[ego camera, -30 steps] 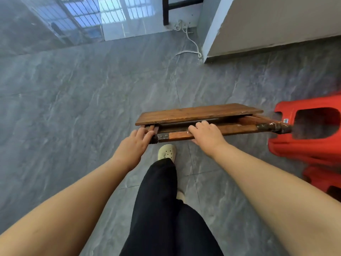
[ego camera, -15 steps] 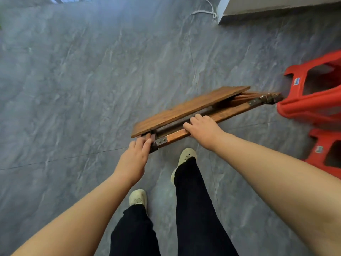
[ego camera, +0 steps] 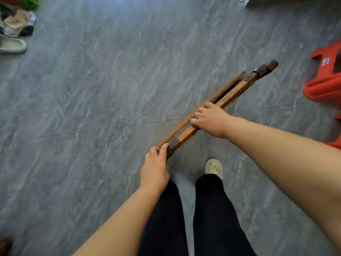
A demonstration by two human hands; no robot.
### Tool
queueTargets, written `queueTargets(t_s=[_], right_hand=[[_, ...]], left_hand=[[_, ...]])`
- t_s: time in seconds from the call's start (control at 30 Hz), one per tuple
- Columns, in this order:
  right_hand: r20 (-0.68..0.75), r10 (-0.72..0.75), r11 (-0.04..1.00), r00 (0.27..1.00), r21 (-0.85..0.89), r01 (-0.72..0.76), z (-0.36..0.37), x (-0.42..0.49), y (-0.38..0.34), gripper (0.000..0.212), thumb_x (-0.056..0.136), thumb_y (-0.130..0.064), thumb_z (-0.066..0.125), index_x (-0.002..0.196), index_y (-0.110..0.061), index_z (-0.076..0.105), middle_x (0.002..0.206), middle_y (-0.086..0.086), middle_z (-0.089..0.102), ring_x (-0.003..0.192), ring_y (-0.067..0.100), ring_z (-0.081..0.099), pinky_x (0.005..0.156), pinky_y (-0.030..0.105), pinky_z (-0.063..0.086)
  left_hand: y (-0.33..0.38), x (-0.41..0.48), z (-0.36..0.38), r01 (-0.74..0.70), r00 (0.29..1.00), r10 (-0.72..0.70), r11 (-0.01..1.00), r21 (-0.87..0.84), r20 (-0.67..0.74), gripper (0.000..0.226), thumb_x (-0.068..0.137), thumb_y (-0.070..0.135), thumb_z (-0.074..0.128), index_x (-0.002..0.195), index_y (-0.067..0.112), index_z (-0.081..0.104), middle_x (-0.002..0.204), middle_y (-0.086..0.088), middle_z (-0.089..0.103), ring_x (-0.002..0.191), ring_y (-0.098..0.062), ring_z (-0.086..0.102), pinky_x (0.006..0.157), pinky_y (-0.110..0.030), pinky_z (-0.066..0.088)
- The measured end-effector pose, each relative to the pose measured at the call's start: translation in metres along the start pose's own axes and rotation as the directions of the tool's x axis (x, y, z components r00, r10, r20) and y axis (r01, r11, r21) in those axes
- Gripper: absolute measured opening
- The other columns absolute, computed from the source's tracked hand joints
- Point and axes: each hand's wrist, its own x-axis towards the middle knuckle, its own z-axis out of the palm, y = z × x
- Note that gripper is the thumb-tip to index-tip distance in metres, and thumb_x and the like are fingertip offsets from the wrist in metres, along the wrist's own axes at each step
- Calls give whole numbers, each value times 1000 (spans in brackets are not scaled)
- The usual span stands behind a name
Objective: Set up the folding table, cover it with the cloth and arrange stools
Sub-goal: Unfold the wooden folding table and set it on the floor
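While it hangs edge-up over the floor, this is how things stand:

Table: the folding table (ego camera: 219,106) is folded flat and held in the air in front of the person's legs, running on a slant from near the left knee up toward the red stools (ego camera: 324,84) at the right.

Left hand: the left hand (ego camera: 155,169) has its fingers (ego camera: 163,149) clamped round the near end, right by the metal corner bracket (ego camera: 173,141).

Right hand: the right hand (ego camera: 212,118) is clenched over the wooden frame rail about midway along.

Handling: solid wood with metal fittings, so I'd judge it stiff and fairly heavy, not fragile. The folded legs look likely to swing or pinch at the hinges, so the outer rails seem the safest places to hold.

Far end: the dark-capped leg tips (ego camera: 267,68) stick out beyond the top, apart from the nearest stool but not by much.

Open room: the grey tiled floor (ego camera: 110,89) is bare across the middle and left. A slipper (ego camera: 12,45) and a heap of small things (ego camera: 18,24) sit at the far left edge.

Feet: one pale shoe (ego camera: 214,168) is just below the table, so watch the toes when it comes down.
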Motion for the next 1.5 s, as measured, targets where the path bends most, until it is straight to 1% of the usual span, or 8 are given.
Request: queueTargets(t_s=[0.5, 0.73, 0.87, 1.03, 1.13, 1.23, 1.33, 1.5], right_hand=[[-3, -250, 968, 968, -31, 249, 50, -44, -6, 28, 91, -18, 52, 119, -22, 50, 118, 1, 53, 115, 24, 46, 99, 39, 36], [-248, -35, 983, 968, 168, 78, 96, -87, 6, 38, 72, -23, 75, 105, -9, 63, 121, 18, 59, 124, 38, 47, 111, 49, 26], [-307, 111, 967, 945, 252, -31, 120, -106, 2, 48, 77, -20, 69, 121, -6, 58, 143, 22, 41, 138, 39, 28, 113, 47, 13], [-315, 161, 943, 935, 330, -52, 136, -121, 5, 59, 83, -11, 55, 139, -3, 41, 153, 17, 25, 144, 33, 13, 117, 43, 9], [-318, 323, 798, 891, 598, -76, 133, -129, 4, 65, 78, 0, 41, 143, -6, 35, 157, 13, 15, 145, 27, 4, 118, 44, 11], [-151, 710, 398, 687, 892, -215, 125, -131, 2, 62, 86, -6, 45, 146, -12, 27, 158, 9, 6, 146, 23, 2, 118, 43, 14], [184, 814, -18, 551, 956, -293, 118, -121, 6, 83, 90, -31, 59, 151, -15, 5, 158, 10, -2, 144, 25, 10, 112, 33, 21], [296, 799, -86, 524, 918, -388, 113, -100, 6, 91, 90, -19, 57, 149, -9, -12, 126, 14, 54, 99, 24, 60, 77, 30, 49]], left_hand=[[99, -73, 102, 243, 970, -240, 918, -312, 49, 66, 86, 21, 60, 140, 22, 23, 122, 1, 34, 108, -15, 45, 81, -25, 46], [114, -51, 97, -13, 999, 5, 983, -181, -47, 68, 85, 52, 53, 143, 28, 28, 119, 5, 52, 108, -17, 51, 97, -41, 41], [130, -25, 87, -238, 968, 249, 957, -167, 46, 75, 87, 41, 57, 149, 26, 16, 122, 2, 53, 108, -16, 52, 93, -35, 43], [149, -12, 90, -249, 948, 293, 927, -281, 123, 81, 86, 29, 63, 148, 30, 11, 124, 1, 47, 94, -15, 57, 81, -38, 51], [156, -15, 97, -249, 945, 302, 913, -325, 126, 82, 86, 26, 64, 148, 32, 9, 121, 2, 45, 85, -12, 56, 76, -36, 51], [162, -17, 102, -255, 942, 311, 907, -335, 124, 83, 87, 26, 63, 147, 35, 6, 121, 3, 45, 80, -7, 55, 72, -29, 51], [167, -18, 105, -257, 940, 314, 907, -333, 131, 85, 88, 24, 61, 147, 37, 2, 126, 2, 43, 85, -10, 57, 73, -31, 52], [170, -20, 110, -261, 946, 304, 920, -291, 113, 87, 90, 24, 58, 148, 37, -6, 110, 5, 48, 77, -8, 51, 66, -27, 49]])
